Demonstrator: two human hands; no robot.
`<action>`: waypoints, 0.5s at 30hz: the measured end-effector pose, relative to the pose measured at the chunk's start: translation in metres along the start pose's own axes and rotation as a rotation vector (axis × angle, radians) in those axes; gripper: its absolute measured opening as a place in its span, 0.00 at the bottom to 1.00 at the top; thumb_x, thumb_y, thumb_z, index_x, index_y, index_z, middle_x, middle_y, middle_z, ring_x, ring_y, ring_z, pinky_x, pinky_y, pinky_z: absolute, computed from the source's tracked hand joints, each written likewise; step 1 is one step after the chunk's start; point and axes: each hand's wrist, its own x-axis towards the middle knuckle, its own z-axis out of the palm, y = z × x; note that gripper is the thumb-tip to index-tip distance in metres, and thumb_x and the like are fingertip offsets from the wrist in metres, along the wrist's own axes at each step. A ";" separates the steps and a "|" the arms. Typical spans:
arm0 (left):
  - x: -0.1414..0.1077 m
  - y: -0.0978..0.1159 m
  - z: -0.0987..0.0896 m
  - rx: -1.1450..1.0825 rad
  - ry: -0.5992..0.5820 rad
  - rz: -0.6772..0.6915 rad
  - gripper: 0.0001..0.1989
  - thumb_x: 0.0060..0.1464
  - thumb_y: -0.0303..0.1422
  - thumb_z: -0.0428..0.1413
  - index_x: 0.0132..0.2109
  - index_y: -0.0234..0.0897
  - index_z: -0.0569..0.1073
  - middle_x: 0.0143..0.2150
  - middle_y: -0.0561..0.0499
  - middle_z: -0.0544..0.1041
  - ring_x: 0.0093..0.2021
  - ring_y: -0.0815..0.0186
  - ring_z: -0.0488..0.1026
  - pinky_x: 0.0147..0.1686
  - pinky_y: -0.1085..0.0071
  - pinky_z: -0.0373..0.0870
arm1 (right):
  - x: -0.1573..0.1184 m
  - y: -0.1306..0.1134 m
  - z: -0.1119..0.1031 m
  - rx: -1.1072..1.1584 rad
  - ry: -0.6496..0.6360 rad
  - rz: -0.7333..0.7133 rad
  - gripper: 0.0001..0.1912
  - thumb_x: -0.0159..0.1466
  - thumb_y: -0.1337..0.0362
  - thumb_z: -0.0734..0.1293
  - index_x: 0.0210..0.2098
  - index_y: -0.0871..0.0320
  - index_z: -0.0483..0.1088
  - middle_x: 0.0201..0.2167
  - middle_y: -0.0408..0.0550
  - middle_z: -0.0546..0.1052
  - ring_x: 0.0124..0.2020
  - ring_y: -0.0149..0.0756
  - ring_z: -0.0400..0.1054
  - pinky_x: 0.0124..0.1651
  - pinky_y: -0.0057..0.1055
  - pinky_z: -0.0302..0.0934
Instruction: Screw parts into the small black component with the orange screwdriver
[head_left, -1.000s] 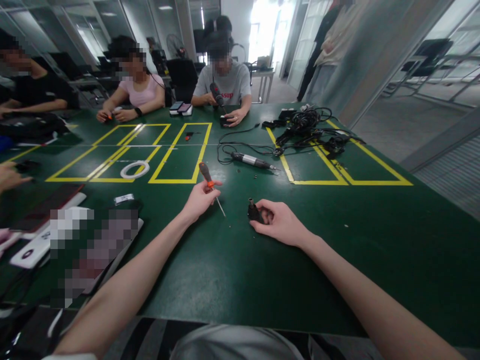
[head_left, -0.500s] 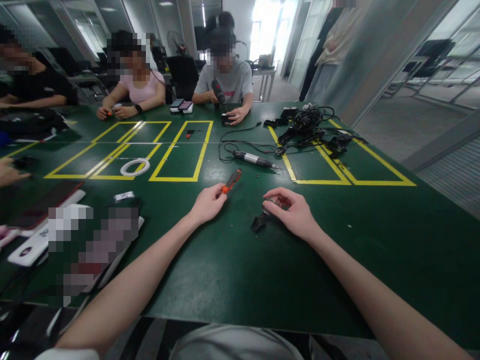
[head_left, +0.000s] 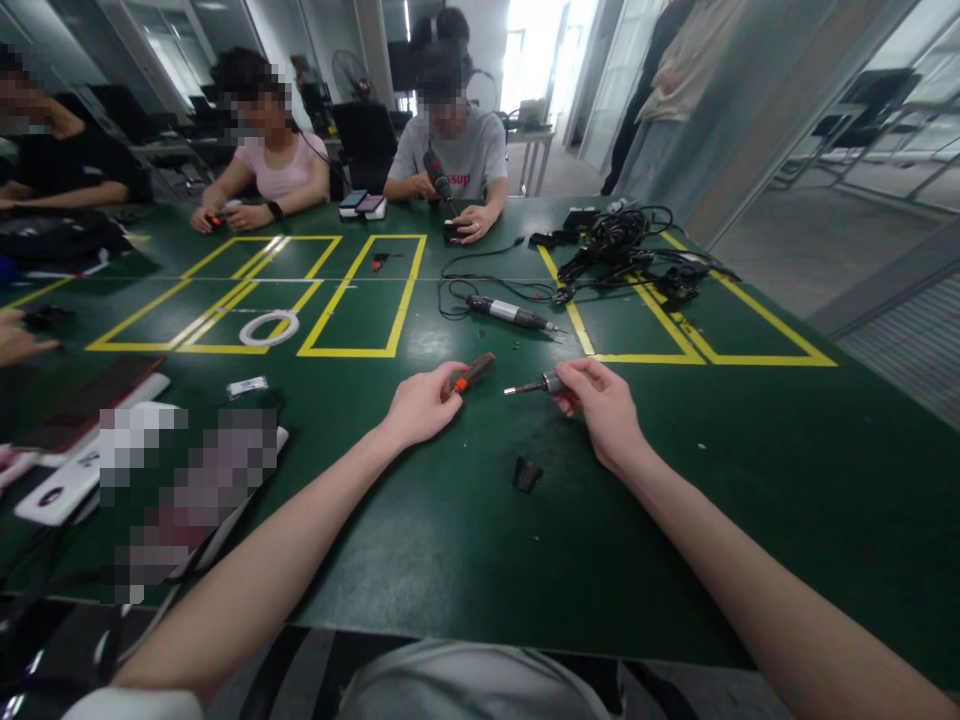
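In my left hand (head_left: pixel 424 403) is a screwdriver with a grey and orange handle (head_left: pixel 477 374); its handle points up and to the right, and the fingers are closed round its lower part. My right hand (head_left: pixel 602 405) pinches a grey metal cylinder with a thin shaft (head_left: pixel 534 387); the shaft points left toward the screwdriver without touching it. Part of the cylinder is hidden by the fingers. On the green table below and between the hands lies a small black tapered plastic piece (head_left: pixel 527 475), touched by neither hand.
Beyond my hands lies a corded electric screwdriver (head_left: pixel 510 313), with tiny loose parts near it. A heap of black cables (head_left: pixel 619 245) is at the back right. A white tape roll (head_left: pixel 268 328) and power strips (head_left: pixel 97 465) lie left. Across the table a co-worker (head_left: pixel 450 160) holds a drill.
My right hand has lifted the metal cylinder with the shaft up from beside the black piece, which stays on the table. The screwdriver in my left hand has shifted slightly right and down.
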 end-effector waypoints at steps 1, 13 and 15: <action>0.000 0.000 0.000 0.001 0.003 0.010 0.26 0.56 0.29 0.53 0.61 0.41 0.74 0.31 0.54 0.77 0.31 0.62 0.74 0.33 0.69 0.63 | 0.000 -0.001 -0.001 0.017 -0.019 0.018 0.22 0.52 0.45 0.76 0.31 0.55 0.69 0.21 0.41 0.74 0.20 0.30 0.63 0.24 0.28 0.57; 0.000 -0.002 0.003 0.007 0.027 0.050 0.25 0.56 0.29 0.54 0.61 0.41 0.75 0.35 0.51 0.79 0.36 0.60 0.76 0.38 0.68 0.68 | -0.010 -0.010 0.004 0.227 -0.320 0.163 0.22 0.51 0.54 0.77 0.41 0.50 0.68 0.40 0.49 0.83 0.39 0.41 0.76 0.41 0.36 0.70; 0.001 -0.002 0.003 0.008 0.031 0.051 0.25 0.56 0.30 0.54 0.61 0.42 0.75 0.34 0.52 0.79 0.35 0.60 0.76 0.37 0.68 0.67 | -0.013 -0.010 0.006 0.236 -0.368 0.165 0.24 0.52 0.54 0.77 0.45 0.51 0.68 0.40 0.49 0.84 0.39 0.41 0.77 0.43 0.37 0.70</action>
